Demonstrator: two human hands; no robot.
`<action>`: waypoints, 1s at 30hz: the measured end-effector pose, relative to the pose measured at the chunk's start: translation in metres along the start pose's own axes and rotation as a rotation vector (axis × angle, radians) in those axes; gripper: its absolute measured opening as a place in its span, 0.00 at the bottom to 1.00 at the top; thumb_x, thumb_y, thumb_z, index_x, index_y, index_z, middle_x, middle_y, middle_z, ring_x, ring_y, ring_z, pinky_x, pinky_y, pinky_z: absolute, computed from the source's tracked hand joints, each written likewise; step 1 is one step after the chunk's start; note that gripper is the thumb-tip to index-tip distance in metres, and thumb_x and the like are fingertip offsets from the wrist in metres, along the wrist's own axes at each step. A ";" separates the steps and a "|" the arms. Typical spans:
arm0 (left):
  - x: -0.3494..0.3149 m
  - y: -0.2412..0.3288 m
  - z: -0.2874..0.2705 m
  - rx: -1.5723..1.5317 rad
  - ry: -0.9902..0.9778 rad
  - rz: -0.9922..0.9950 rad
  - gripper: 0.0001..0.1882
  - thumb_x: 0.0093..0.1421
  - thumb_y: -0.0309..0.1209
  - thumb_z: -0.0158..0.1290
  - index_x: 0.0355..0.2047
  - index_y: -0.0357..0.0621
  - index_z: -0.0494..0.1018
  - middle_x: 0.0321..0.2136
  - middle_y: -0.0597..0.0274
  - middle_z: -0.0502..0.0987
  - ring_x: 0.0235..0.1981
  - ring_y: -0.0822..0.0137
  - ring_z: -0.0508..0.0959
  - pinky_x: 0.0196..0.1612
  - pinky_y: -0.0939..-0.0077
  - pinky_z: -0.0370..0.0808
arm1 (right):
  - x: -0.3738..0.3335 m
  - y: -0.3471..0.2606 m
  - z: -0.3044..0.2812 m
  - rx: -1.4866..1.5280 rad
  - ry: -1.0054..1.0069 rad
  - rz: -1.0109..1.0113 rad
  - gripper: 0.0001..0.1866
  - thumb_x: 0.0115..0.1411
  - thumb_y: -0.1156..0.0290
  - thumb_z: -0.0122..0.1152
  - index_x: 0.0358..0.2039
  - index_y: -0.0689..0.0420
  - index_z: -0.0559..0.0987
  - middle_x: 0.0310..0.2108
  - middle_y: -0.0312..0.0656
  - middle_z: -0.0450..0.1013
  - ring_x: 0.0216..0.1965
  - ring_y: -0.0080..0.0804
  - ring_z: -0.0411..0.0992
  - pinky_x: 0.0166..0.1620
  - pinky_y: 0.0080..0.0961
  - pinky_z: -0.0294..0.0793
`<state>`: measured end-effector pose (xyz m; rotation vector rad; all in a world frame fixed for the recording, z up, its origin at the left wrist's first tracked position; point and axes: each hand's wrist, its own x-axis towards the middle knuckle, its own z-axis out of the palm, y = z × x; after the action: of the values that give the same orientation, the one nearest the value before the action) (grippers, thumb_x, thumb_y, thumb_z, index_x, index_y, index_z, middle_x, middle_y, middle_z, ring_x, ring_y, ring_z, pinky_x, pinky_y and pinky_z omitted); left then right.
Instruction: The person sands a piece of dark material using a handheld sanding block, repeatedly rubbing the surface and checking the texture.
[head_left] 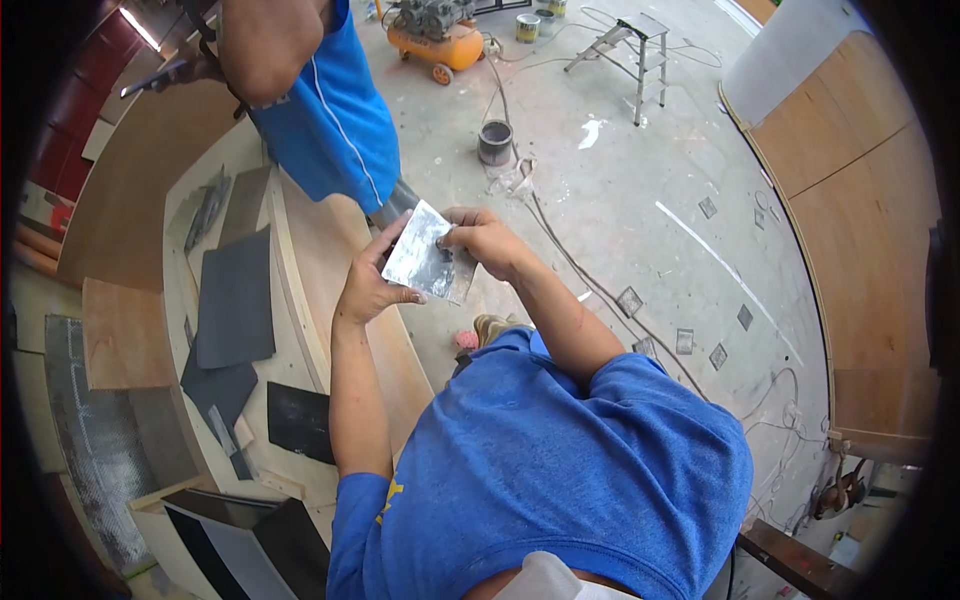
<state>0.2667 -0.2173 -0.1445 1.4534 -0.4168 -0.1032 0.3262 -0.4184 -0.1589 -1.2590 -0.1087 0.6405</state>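
Observation:
In front of my chest I hold a thin square plate (418, 262), shiny and silver, with a tilted face and a clear-looking edge at its right side. Its exact kind I cannot make out. My left hand (365, 285) grips the plate's left and lower edge, thumb along the bottom corner. From the right, my right hand (485, 243) pinches it, with the thumb on the shiny face and the fingers behind, partly hidden.
Dark sheets (235, 300) lie on a wooden bench (300, 260) at my left. Ahead stands a person in a blue shirt (325, 120). Hoses (560, 245) run across the floor past a dark bucket (495, 142), an orange air compressor (437, 46) and a step ladder (640, 60). Curved wooden panels (860, 200) stand right.

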 end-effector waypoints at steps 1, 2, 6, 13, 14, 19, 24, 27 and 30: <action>0.000 0.000 0.001 -0.045 0.031 -0.049 0.54 0.32 0.21 0.73 0.63 0.38 0.59 0.52 0.58 0.71 0.53 0.65 0.72 0.56 0.72 0.71 | -0.001 -0.002 -0.001 -0.001 0.004 0.010 0.18 0.49 0.75 0.60 0.43 0.63 0.80 0.31 0.39 0.76 0.29 0.25 0.72 0.33 0.23 0.70; 0.000 0.001 0.002 -0.091 0.063 -0.100 0.55 0.32 0.22 0.73 0.63 0.37 0.58 0.52 0.57 0.71 0.53 0.66 0.72 0.56 0.72 0.71 | -0.001 -0.003 -0.002 -0.001 0.007 0.022 0.18 0.50 0.75 0.60 0.43 0.63 0.79 0.32 0.39 0.76 0.29 0.25 0.72 0.33 0.23 0.70; -0.002 -0.002 0.007 -0.108 0.178 -0.113 0.47 0.37 0.20 0.71 0.59 0.36 0.62 0.50 0.56 0.72 0.52 0.65 0.73 0.56 0.70 0.72 | 0.004 0.000 -0.003 0.050 0.034 0.019 0.16 0.50 0.75 0.60 0.41 0.63 0.80 0.31 0.40 0.76 0.30 0.26 0.72 0.33 0.24 0.71; -0.024 -0.002 0.027 -0.085 0.454 0.009 0.32 0.45 0.15 0.66 0.51 0.32 0.66 0.44 0.53 0.74 0.45 0.67 0.77 0.47 0.73 0.79 | 0.012 0.014 0.015 0.238 0.103 -0.192 0.21 0.50 0.83 0.61 0.47 0.68 0.72 0.35 0.46 0.76 0.33 0.32 0.76 0.39 0.26 0.77; -0.032 -0.002 0.028 -0.084 0.483 0.021 0.32 0.45 0.15 0.66 0.51 0.32 0.66 0.44 0.53 0.74 0.45 0.67 0.77 0.47 0.73 0.79 | 0.008 0.012 0.024 0.332 0.127 -0.234 0.24 0.50 0.83 0.63 0.49 0.69 0.69 0.35 0.46 0.75 0.34 0.33 0.76 0.40 0.27 0.78; -0.078 -0.006 0.044 -0.066 0.973 0.065 0.19 0.50 0.14 0.61 0.43 0.30 0.68 0.36 0.51 0.77 0.36 0.68 0.79 0.43 0.75 0.79 | -0.002 0.012 0.070 0.582 -0.021 -0.044 0.25 0.51 0.86 0.61 0.51 0.64 0.68 0.40 0.46 0.75 0.38 0.36 0.76 0.42 0.34 0.79; -0.141 -0.008 0.052 0.206 1.184 0.050 0.14 0.52 0.22 0.62 0.39 0.33 0.73 0.32 0.56 0.80 0.34 0.68 0.80 0.37 0.76 0.77 | -0.016 0.035 0.118 -0.188 -0.186 -0.128 0.22 0.52 0.82 0.65 0.48 0.63 0.70 0.38 0.40 0.76 0.36 0.30 0.75 0.41 0.30 0.78; -0.212 0.015 0.069 0.952 1.159 -0.138 0.27 0.50 0.36 0.64 0.47 0.34 0.72 0.46 0.44 0.75 0.50 0.46 0.74 0.53 0.56 0.70 | -0.012 0.053 0.138 -0.342 -0.363 -0.228 0.23 0.51 0.82 0.66 0.47 0.63 0.69 0.38 0.42 0.76 0.34 0.27 0.75 0.37 0.29 0.78; -0.270 0.010 0.084 1.296 1.147 -0.548 0.42 0.46 0.43 0.66 0.58 0.34 0.63 0.59 0.40 0.62 0.63 0.43 0.59 0.64 0.55 0.57 | -0.020 0.068 0.184 -0.731 -0.513 -0.217 0.24 0.49 0.76 0.66 0.46 0.64 0.68 0.35 0.51 0.77 0.31 0.39 0.77 0.36 0.36 0.78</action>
<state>-0.0130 -0.2090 -0.1876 2.5226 1.0736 0.6654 0.2069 -0.2608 -0.1554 -1.7154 -0.9623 0.7508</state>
